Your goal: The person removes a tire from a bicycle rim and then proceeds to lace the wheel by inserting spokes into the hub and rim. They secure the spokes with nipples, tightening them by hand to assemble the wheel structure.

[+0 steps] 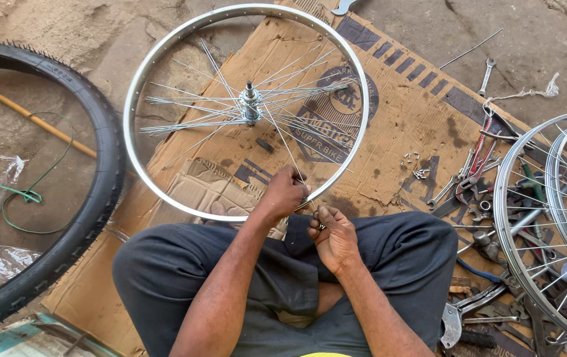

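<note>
Seated cross-legged on flattened cardboard [402,125], lacing spokes into a bare wheel rim [139,79] lying flat at centre frame. Left hand [285,193] at the rim's near edge, fingers pinched on a spoke [285,147] running down from the hub [250,104]. Right hand [334,235] just beside it, fingers closed on a small metal piece, apparently a nipple. Likely mid-lacing; next move calls for lining nipple and spoke end up at a rim hole. Tyre [102,132] at left; loose tools [478,168] and finished wheels [548,225] at right.
</note>
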